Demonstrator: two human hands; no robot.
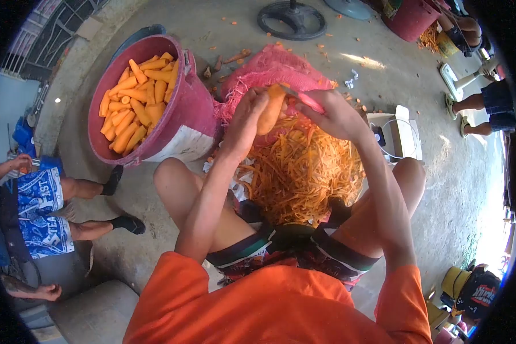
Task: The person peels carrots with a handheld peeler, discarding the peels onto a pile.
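My left hand (pixel 244 119) grips a peeled orange carrot (pixel 270 109) and holds it upright over a heap of carrot peelings (pixel 304 172) between my knees. My right hand (pixel 333 112) holds a pink-handled peeler (pixel 304 98) with its blade against the top of the carrot. A pink mesh sack (pixel 269 69) lies on the floor just beyond my hands.
A maroon bucket (pixel 189 114) full of peeled carrots stands at the left. A person in blue shorts sits at the far left (pixel 40 212). Other people's legs (pixel 481 103) and a red bucket (pixel 410 20) are at the upper right. A white box (pixel 398 135) sits at my right knee.
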